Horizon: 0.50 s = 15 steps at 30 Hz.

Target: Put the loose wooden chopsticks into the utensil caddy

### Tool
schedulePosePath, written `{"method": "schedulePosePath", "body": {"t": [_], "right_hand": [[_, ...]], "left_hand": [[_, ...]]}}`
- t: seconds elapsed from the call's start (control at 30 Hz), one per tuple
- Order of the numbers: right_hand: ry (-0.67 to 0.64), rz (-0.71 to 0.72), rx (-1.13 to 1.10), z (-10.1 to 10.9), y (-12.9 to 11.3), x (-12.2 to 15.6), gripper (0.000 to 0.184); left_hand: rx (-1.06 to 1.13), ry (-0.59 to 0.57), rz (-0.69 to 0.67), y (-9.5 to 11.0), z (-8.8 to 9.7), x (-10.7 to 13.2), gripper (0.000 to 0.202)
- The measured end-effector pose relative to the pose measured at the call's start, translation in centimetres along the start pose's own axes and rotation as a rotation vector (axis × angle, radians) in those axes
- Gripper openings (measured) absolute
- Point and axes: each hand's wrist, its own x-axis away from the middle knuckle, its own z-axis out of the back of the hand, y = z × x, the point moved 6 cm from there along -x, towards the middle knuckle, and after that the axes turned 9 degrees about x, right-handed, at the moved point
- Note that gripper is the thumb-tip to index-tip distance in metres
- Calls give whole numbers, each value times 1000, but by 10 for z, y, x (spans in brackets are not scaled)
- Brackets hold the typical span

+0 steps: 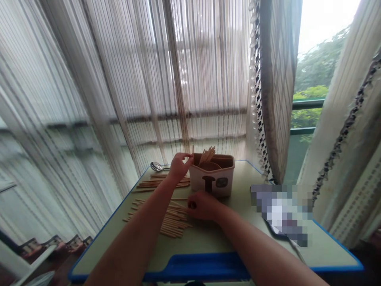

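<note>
left grip [178, 167] pinches a chopstick [193, 150] at the holder [212, 180] rim.

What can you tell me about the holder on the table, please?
The holder is a small cream box, plastic by its look, with rounded corners and a brown inside split into compartments. Its front bears a dark mushroom-like picture and a dark oval label. It stands upright near the far edge of the table. Chopsticks lean in a back compartment. The left hand pinches one stick at its left rim; the right hand lies just before it, contact unclear.
</note>
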Motion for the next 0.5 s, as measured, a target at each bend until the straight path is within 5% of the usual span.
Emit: {"method": "schedulePosePath", "body": {"t": [0.27,0.5], "right_hand": [[-5,-5,91,1,3,1,20],[-12,-83,141,11,9,6,23]], "left_hand": [[-168,5,116,-19,27,26,26],[-268,-379,130,-41,18,47,17]]}}
